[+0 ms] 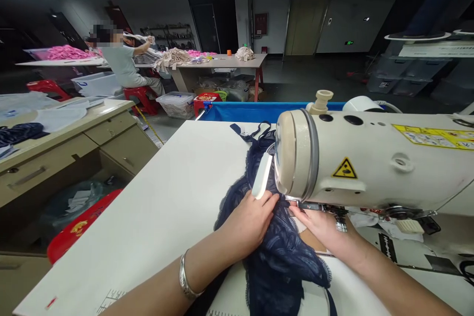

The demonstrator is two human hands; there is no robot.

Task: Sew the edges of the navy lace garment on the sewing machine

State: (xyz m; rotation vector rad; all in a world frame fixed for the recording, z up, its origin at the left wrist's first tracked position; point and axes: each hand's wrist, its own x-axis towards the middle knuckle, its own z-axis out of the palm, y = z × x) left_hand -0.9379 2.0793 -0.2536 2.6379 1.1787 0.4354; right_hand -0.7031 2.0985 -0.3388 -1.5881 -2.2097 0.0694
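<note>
One white tabletop [166,197] carries a sewing machine [365,163] at right; by its left end lies a navy lace garment [277,261], likely light, soft, snag-prone, best steadied flat near its edges. Left hand [249,219] presses it, right hand [320,227] alongside; I cannot tell whether either pinches.

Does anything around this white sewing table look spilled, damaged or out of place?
Nothing clearly stands out. The navy-blue lace garment lies rumpled partly under the cream sewing machine, its loose straps curled on the white tabletop, but no damage or spill shows.
</note>
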